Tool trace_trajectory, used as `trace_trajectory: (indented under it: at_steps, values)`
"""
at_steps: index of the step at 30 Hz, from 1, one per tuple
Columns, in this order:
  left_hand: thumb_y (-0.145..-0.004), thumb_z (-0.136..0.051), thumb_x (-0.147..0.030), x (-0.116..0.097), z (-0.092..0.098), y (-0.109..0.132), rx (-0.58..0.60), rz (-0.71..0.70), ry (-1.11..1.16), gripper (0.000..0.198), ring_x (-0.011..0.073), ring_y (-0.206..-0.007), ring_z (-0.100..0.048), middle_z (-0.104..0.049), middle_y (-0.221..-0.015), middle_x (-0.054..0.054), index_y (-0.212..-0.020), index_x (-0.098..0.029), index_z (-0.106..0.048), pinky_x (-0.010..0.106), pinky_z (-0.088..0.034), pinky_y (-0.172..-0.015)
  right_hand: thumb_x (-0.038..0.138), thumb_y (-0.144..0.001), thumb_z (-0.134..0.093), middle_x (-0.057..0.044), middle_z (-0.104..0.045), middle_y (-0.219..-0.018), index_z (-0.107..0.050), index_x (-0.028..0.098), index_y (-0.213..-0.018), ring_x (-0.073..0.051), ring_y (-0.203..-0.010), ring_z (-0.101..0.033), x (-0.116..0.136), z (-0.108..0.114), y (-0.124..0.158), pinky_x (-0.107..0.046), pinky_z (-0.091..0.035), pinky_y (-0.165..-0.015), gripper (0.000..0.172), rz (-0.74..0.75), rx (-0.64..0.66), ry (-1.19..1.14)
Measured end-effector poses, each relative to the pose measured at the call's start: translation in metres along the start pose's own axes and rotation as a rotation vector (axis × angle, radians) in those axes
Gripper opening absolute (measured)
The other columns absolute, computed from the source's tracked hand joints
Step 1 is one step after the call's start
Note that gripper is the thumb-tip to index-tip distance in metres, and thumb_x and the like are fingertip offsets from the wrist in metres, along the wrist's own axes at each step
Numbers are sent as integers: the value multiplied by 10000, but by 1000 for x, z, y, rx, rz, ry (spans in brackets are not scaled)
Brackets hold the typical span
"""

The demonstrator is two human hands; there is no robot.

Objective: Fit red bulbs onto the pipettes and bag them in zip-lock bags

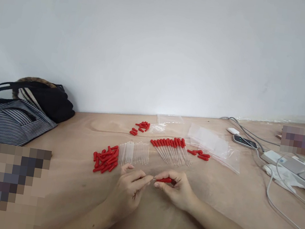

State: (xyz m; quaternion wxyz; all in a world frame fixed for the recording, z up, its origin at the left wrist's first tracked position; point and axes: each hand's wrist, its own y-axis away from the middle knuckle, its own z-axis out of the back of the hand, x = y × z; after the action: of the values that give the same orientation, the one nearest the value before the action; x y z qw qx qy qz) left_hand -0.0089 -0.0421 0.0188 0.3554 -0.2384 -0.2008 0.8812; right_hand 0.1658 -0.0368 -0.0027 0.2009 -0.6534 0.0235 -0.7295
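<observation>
Near the front middle of the table my two hands meet. My right hand [178,189] pinches a red rubber bulb [163,179] that points left. In my left hand [132,184] the fingers are closed around a thin clear dropper tube, mostly hidden, its end at the bulb's mouth; whether it sits inside, I cannot tell. Just beyond lies a row of bare dropper tubes [135,152], with a heap of red bulbs [106,159] to its left. Droppers with red bulbs on them [172,148] lie fanned out to the right.
Farther back are a smaller group of bulbs [141,125] and more clear tubes [157,128]. Several loose bulbs [199,154] lie beside plastic bags [213,144]. A phone [244,141], power strip [293,168] and cables occupy the right; a striped bag [11,118] stands left.
</observation>
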Motion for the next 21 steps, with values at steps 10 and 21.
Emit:
trace_trajectory:
  at_steps: [10, 21]
  values:
    - [-760, -476, -198, 14, 1, -34, 243, 583, 418, 113, 133, -704, -602, -652, -756, 5, -805, -175, -577, 230, -452, -631, 398, -612, -653, -2, -578, -590, -590, 128, -855, -99, -487, -516, -7, 81, -27, -233, -424, -485, 368, -176, -330, 59]
    - [-667, -581, -148, 32, -64, -126, 184, 740, 199, 262, 154, -682, -616, -646, -721, 27, -909, -158, -480, 233, -432, -613, 395, -643, -586, -29, -613, -568, -586, 129, -753, -95, -439, -507, -25, 125, -30, -207, -400, -424, 287, -315, -549, 279]
